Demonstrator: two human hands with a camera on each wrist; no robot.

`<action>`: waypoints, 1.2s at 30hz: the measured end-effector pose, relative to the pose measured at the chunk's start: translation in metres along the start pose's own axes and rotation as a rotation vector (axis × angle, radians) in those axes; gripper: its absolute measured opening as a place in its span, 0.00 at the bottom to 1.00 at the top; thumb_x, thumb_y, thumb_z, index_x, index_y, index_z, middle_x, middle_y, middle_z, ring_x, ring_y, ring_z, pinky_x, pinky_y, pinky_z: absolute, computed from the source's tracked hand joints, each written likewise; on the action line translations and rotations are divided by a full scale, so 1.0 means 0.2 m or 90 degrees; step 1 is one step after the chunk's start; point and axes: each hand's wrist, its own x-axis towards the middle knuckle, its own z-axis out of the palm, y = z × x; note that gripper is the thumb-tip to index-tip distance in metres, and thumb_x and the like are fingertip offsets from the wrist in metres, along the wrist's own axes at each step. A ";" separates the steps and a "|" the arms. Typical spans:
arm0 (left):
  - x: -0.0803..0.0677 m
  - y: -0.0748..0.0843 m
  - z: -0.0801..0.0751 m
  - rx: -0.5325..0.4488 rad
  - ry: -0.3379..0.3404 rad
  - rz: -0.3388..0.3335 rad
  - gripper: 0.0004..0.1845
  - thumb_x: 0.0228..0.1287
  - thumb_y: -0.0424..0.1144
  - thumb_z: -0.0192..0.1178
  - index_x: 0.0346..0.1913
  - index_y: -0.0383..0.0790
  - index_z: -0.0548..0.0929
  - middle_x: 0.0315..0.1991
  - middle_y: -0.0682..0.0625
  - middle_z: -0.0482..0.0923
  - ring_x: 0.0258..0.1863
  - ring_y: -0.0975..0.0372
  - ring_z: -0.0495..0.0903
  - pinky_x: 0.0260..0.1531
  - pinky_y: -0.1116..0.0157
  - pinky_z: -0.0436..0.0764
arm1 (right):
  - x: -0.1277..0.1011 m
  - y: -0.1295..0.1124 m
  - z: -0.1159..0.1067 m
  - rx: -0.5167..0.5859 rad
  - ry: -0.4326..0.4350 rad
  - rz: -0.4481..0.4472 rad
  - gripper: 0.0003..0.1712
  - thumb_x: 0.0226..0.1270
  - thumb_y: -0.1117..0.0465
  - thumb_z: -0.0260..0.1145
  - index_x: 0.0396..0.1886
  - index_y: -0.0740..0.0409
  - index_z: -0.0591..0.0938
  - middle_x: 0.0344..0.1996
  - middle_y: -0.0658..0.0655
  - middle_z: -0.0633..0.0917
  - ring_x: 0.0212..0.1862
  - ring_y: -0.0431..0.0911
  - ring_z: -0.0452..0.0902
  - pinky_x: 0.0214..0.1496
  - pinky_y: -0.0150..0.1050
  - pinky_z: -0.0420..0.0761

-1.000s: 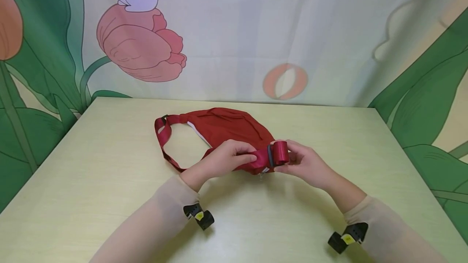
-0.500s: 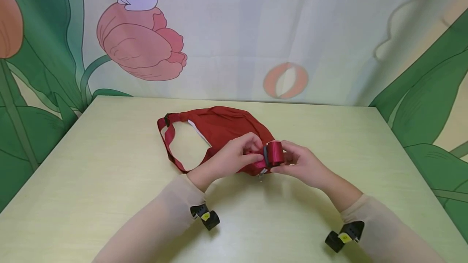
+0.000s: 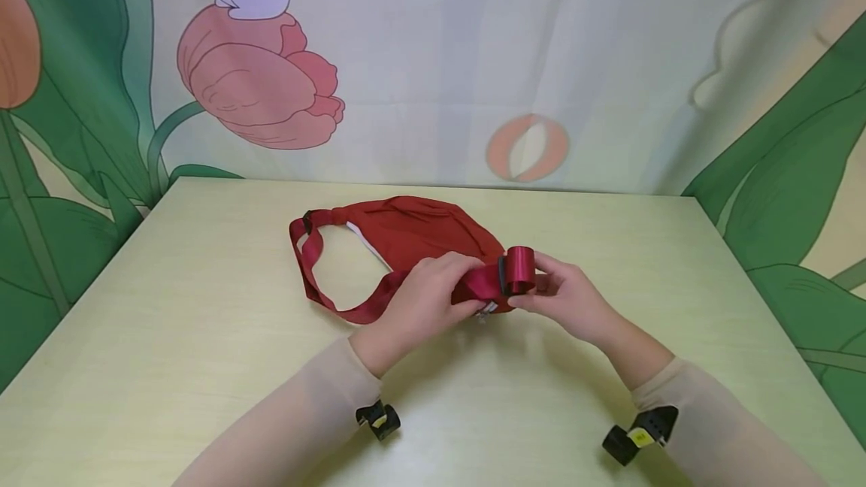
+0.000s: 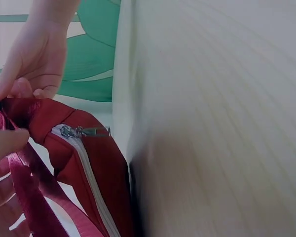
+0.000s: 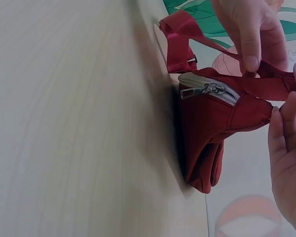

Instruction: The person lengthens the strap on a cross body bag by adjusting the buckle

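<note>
A dark red waist bag lies on the pale table, its near end lifted a little. Its red strap loops out to the left and comes back to the front. My left hand pinches the strap close to a dark buckle. My right hand holds the rolled end of the strap at that buckle. The bag's silver zipper pull hangs at its near corner, and the zipper pull also shows in the right wrist view under the strap.
A printed curtain with tulips and green leaves hangs behind the table's far edge. Small black and yellow wrist devices sit under both forearms. The table's right edge lies near my right arm.
The rolled strap end and buckle have gone slightly right and up. My left hand has slid along the strap, and the strap loop on the left lies flatter and wider.
</note>
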 end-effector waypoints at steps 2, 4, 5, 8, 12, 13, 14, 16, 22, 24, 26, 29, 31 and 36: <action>0.00 0.00 0.00 -0.015 0.005 -0.018 0.23 0.52 0.43 0.70 0.52 0.42 0.79 0.45 0.53 0.78 0.43 0.64 0.76 0.47 0.65 0.73 | 0.00 0.00 0.00 0.005 0.003 0.005 0.32 0.55 0.66 0.70 0.61 0.60 0.72 0.48 0.63 0.79 0.39 0.53 0.78 0.41 0.42 0.80; 0.00 0.00 -0.01 -0.051 0.008 -0.035 0.22 0.52 0.42 0.70 0.51 0.42 0.79 0.44 0.53 0.78 0.43 0.64 0.76 0.45 0.67 0.74 | 0.00 0.00 0.00 0.004 0.005 0.008 0.32 0.55 0.66 0.70 0.61 0.59 0.72 0.48 0.62 0.79 0.39 0.54 0.77 0.41 0.42 0.80; 0.00 0.00 -0.01 -0.074 0.010 -0.040 0.22 0.51 0.41 0.71 0.51 0.42 0.80 0.44 0.53 0.78 0.42 0.64 0.76 0.44 0.68 0.75 | 0.00 0.00 0.00 0.004 0.005 0.007 0.32 0.55 0.66 0.70 0.61 0.59 0.72 0.48 0.62 0.79 0.39 0.54 0.77 0.41 0.42 0.80; 0.01 0.01 -0.01 -0.114 0.016 -0.030 0.22 0.50 0.40 0.71 0.51 0.41 0.80 0.43 0.53 0.78 0.41 0.65 0.75 0.43 0.69 0.75 | -0.01 0.00 0.00 0.005 0.003 -0.002 0.32 0.55 0.66 0.70 0.61 0.59 0.72 0.47 0.62 0.79 0.41 0.54 0.77 0.41 0.42 0.80; 0.02 0.02 0.00 -0.133 0.028 -0.013 0.22 0.50 0.39 0.72 0.50 0.42 0.80 0.42 0.53 0.77 0.42 0.65 0.74 0.42 0.69 0.75 | 0.00 0.00 0.01 0.017 -0.007 -0.013 0.32 0.55 0.67 0.70 0.61 0.60 0.72 0.49 0.62 0.79 0.45 0.54 0.77 0.43 0.41 0.80; 0.02 0.03 0.00 -0.143 0.030 -0.014 0.23 0.50 0.38 0.72 0.51 0.42 0.80 0.42 0.53 0.77 0.42 0.65 0.73 0.42 0.68 0.76 | 0.00 0.00 0.02 0.020 -0.008 -0.014 0.31 0.55 0.67 0.70 0.60 0.61 0.72 0.50 0.62 0.78 0.46 0.54 0.76 0.44 0.40 0.80; 0.03 0.03 0.00 -0.154 0.030 -0.017 0.23 0.50 0.38 0.72 0.51 0.42 0.80 0.42 0.53 0.77 0.42 0.64 0.73 0.42 0.66 0.76 | 0.00 0.00 0.02 0.023 -0.009 -0.014 0.31 0.55 0.67 0.70 0.60 0.61 0.72 0.50 0.63 0.78 0.46 0.54 0.76 0.44 0.40 0.80; 0.03 0.04 0.00 -0.160 0.033 -0.025 0.24 0.49 0.38 0.72 0.52 0.41 0.79 0.43 0.53 0.78 0.42 0.64 0.74 0.43 0.66 0.76 | 0.00 0.00 0.02 0.023 -0.008 -0.012 0.30 0.56 0.66 0.70 0.60 0.63 0.72 0.50 0.63 0.78 0.47 0.54 0.76 0.45 0.39 0.79; 0.03 0.04 0.00 -0.025 0.062 -0.064 0.25 0.47 0.51 0.72 0.48 0.44 0.79 0.40 0.55 0.79 0.37 0.66 0.74 0.41 0.63 0.73 | 0.00 0.00 0.02 0.015 0.001 -0.018 0.29 0.55 0.67 0.70 0.58 0.63 0.73 0.49 0.63 0.79 0.44 0.53 0.77 0.43 0.39 0.80; 0.02 0.03 0.00 0.020 0.065 -0.079 0.25 0.46 0.56 0.71 0.43 0.45 0.79 0.36 0.57 0.77 0.33 0.66 0.73 0.38 0.64 0.72 | -0.01 0.00 0.01 0.017 0.003 -0.016 0.30 0.55 0.68 0.70 0.59 0.62 0.72 0.48 0.63 0.79 0.43 0.53 0.78 0.43 0.40 0.80; 0.01 0.03 0.00 0.056 0.068 -0.079 0.25 0.45 0.60 0.70 0.39 0.46 0.79 0.33 0.57 0.75 0.31 0.66 0.71 0.36 0.65 0.71 | -0.01 0.00 0.01 0.021 0.004 -0.010 0.31 0.55 0.67 0.70 0.60 0.62 0.72 0.48 0.63 0.79 0.41 0.53 0.78 0.42 0.40 0.80; 0.00 0.02 0.00 0.099 0.069 -0.063 0.27 0.43 0.64 0.69 0.38 0.46 0.79 0.33 0.57 0.75 0.31 0.65 0.71 0.35 0.65 0.71 | -0.01 -0.01 0.00 0.030 0.003 0.002 0.32 0.55 0.66 0.70 0.61 0.61 0.71 0.48 0.62 0.79 0.40 0.52 0.79 0.42 0.41 0.80; 0.00 0.01 0.00 0.122 0.061 -0.051 0.28 0.42 0.62 0.70 0.39 0.45 0.79 0.34 0.56 0.75 0.33 0.64 0.71 0.35 0.64 0.71 | 0.00 0.00 0.00 0.031 0.003 0.005 0.32 0.56 0.66 0.70 0.61 0.61 0.71 0.48 0.63 0.79 0.40 0.53 0.79 0.42 0.41 0.80; -0.02 -0.01 0.00 0.120 0.032 -0.043 0.23 0.46 0.53 0.72 0.42 0.44 0.80 0.35 0.54 0.78 0.34 0.64 0.74 0.34 0.66 0.73 | 0.00 0.01 -0.01 0.018 0.011 0.004 0.32 0.56 0.65 0.70 0.61 0.60 0.72 0.48 0.62 0.79 0.40 0.54 0.78 0.42 0.42 0.80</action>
